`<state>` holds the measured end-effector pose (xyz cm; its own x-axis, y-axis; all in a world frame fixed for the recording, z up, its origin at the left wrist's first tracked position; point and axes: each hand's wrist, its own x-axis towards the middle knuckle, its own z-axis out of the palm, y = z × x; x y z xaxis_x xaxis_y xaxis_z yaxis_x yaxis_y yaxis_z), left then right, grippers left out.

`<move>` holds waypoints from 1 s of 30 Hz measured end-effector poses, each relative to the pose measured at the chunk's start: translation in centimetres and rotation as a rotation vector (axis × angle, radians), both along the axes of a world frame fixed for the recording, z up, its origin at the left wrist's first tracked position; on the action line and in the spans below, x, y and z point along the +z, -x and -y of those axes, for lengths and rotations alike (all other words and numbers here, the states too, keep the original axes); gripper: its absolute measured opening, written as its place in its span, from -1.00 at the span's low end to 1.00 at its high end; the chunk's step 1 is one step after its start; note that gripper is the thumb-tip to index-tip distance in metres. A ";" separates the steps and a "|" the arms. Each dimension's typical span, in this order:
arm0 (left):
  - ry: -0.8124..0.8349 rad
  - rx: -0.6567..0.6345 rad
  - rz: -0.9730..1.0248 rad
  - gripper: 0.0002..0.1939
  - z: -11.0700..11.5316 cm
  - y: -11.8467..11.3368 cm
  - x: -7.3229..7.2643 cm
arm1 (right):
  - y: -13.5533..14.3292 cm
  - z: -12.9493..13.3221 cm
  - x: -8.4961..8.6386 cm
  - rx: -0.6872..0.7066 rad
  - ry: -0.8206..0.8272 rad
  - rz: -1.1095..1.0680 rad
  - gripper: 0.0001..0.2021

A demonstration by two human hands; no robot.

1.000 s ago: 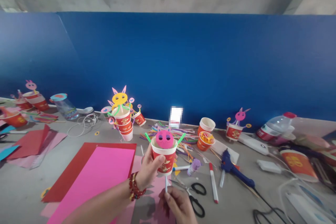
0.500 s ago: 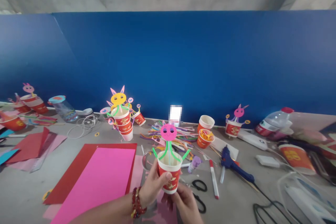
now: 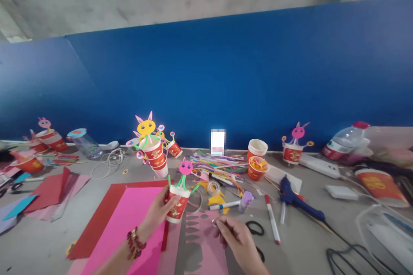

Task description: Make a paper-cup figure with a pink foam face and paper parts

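My left hand [image 3: 158, 211] grips a red and white paper cup [image 3: 180, 204], slightly tilted. A pink smiling face cutout [image 3: 186, 166] rises from it, and green pipe cleaners [image 3: 194, 188] stick out at its sides. Closed in a pinch, my right hand [image 3: 237, 237] hovers above a pink paper sheet [image 3: 211, 247] with shapes cut from its edge. A small pale spot shows at its fingertips; what it is I cannot make out. Black-handled scissors [image 3: 256, 228] lie partly hidden beside that hand.
Stacked red paper sheets [image 3: 97, 219] and bright pink sheets [image 3: 129, 219] lie left. Finished cup figures [image 3: 153, 150] stand behind. Around the middle are pipe cleaners [image 3: 219, 164], a glue stick [image 3: 246, 201] and a red-capped marker [image 3: 272, 219]. A blue glue gun [image 3: 300, 202] trails its cord at right.
My left hand has carried the cup to the left. My right hand has come away from the cup's base and moved right, over the cut pink paper. The view has tilted somewhat.
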<state>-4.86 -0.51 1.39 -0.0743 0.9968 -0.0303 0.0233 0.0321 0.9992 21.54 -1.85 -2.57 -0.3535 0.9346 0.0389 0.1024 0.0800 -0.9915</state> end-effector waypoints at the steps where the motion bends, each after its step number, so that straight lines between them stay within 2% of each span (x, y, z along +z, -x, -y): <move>1: -0.008 0.020 -0.047 -0.54 0.3 0.4 -0.4 | 0.0 0.1 0.2 0.017 -0.018 0.041 -0.59; 6: 0.087 0.075 -0.169 -0.47 1.4 1.6 -0.9 | 0.3 1.0 1.6 0.127 -0.118 0.216 -0.63; 11: 0.076 0.026 -0.372 -0.59 1.3 2.4 -0.2 | -0.3 1.3 3.8 0.242 -0.302 0.336 -0.71; 14: 0.062 -0.014 -0.451 -0.58 1.2 2.8 0.0 | -1.4 1.5 4.5 0.256 -0.414 0.450 -0.79; 16: 0.051 0.021 -0.563 -0.51 1.4 3.1 -0.1 | -2.2 1.8 4.6 0.249 -0.449 0.518 -0.79; 19: -0.086 0.158 -0.879 -0.40 2.0 3.2 0.1 | -3.4 2.5 4.2 0.217 -0.501 0.572 -0.77; 22: -0.349 0.230 -1.131 -0.41 2.2 2.2 1.3 | -4.3 2.9 3.4 0.138 -0.540 0.571 -0.76; 24: -0.472 0.120 -1.159 -0.56 1.6 0.4 2.6 | -4.8 3.0 2.8 0.053 -0.550 0.553 -0.77; 26: -0.544 -0.115 -1.165 -0.69 0.5 -2.0 3.9 | -5.3 3.0 2.2 -0.033 -0.565 0.540 -0.79; 28: -0.559 -0.339 -1.208 -0.72 -1.3 -4.5 4.7 | -5.7 3.0 1.8 -0.099 -0.585 0.535 -0.81; 30: -0.511 -0.495 -1.317 -0.66 -3.3 -6.9 4.6 | -6.1 3.3 1.4 -0.140 -0.600 0.536 -0.83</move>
<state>2.06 2.74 6.02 0.5691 0.8105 0.1386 0.7960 -0.5853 0.1543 27.62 -5.13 -1.13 -0.3478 0.8453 0.4055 0.5990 0.5331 -0.5975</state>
